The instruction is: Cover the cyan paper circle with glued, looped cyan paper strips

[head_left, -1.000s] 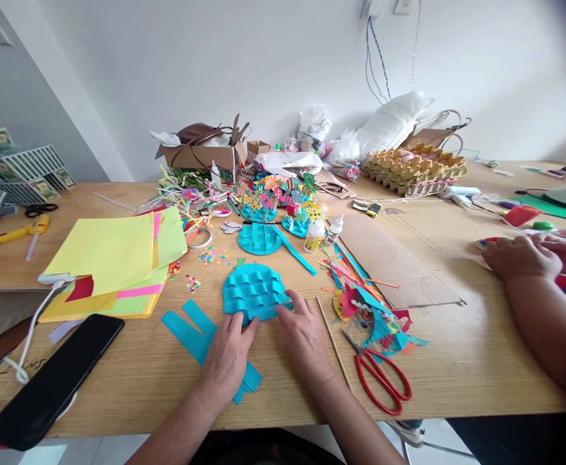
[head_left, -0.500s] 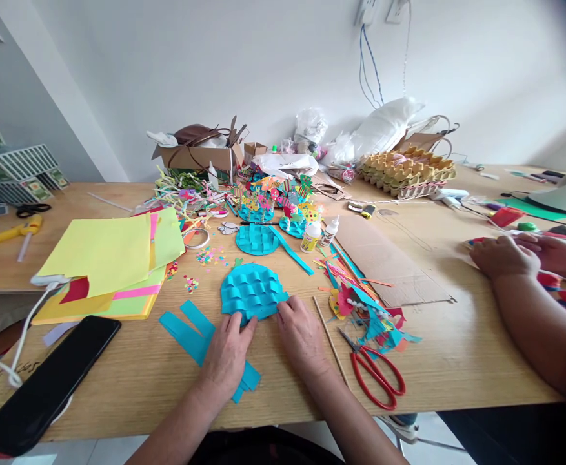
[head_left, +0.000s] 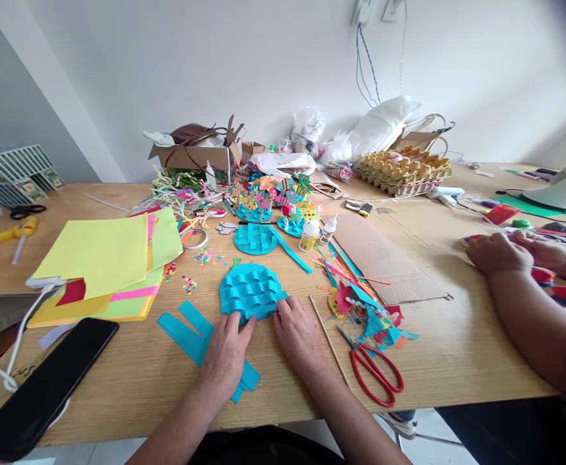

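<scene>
A round blue piece of woven paper strips (head_left: 250, 289), its surface raised in small humps, lies flat on the table in front of me. My left hand (head_left: 224, 354) is closed at its near edge, thumb and forefinger against the paper. At the lower right edge, my right hand (head_left: 299, 332) pinches the paper, with the fingertips partly hidden. Loose blue paper strips (head_left: 183, 337) lie left of the disc and run under my left hand. Behind the disc sits a second blue woven disc (head_left: 251, 240), with one long strip (head_left: 293, 254) slanting beside it.
Red-handled scissors (head_left: 372, 371) and a thin wooden stick (head_left: 330, 340) lie right of my hands, near paper scraps (head_left: 377, 323). Two glue bottles (head_left: 308, 237) stand behind. A phone (head_left: 45, 387) and coloured sheets (head_left: 93, 255) lie left. Another person's hands (head_left: 500, 253) work at far right.
The view has shifted slightly, so things appear a little further left. Both my hands keep their places on the woven disc, and nothing has been taken up or let go.
</scene>
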A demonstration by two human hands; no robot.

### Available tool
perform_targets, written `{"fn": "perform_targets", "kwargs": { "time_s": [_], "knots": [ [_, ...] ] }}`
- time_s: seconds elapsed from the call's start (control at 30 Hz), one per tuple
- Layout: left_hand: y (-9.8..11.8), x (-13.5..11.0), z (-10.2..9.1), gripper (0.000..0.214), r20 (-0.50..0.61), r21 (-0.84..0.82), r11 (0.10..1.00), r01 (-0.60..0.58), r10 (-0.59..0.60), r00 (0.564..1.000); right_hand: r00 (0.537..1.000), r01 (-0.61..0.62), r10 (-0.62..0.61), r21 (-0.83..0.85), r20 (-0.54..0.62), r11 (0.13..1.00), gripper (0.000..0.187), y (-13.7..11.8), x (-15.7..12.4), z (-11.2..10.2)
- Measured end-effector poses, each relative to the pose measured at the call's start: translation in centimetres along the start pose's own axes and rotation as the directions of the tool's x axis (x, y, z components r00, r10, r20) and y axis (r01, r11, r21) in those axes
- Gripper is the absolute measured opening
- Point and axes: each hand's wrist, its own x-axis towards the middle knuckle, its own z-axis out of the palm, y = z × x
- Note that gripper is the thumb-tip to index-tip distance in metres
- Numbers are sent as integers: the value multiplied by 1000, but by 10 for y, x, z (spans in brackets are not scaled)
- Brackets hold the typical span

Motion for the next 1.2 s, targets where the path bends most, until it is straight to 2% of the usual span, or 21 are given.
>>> {"fn": "perform_targets", "kwargs": {
  "time_s": [0.17, 0.37, 0.5, 0.77, 0.93, 1.2],
  "knots": [
    [0, 0, 1, 43, -9, -1, 1000, -1, 1, 1000, 998, -46, 41, 103, 46, 994, 14, -1, 0, 4],
    [0, 0, 2, 42, -14, 21, 1000, 6, -6, 1000, 999, 33, -30, 171, -20, 985, 16, -1, -2, 8],
    [0, 0, 2, 42, -25, 4, 1000, 14, -14, 1000, 999, 46, -44, 152, -18, 987, 20, -1, -3, 9],
    [1, 1, -1, 43, 20, 47, 999, -11, 10, 1000, 1000, 7, -8, 52, 9, 999, 19, -2, 0, 7],
    [1, 1, 0, 44, 11, 45, 999, -11, 11, 1000, 998, -53, 52, 31, 34, 998, 15, -3, 2, 7],
    [0, 1, 0, 46, 0, 60, 998, -19, 19, 1000, 1000, 2, -2, 29, -8, 1000, 18, 1, 2, 9]
  ]
}}
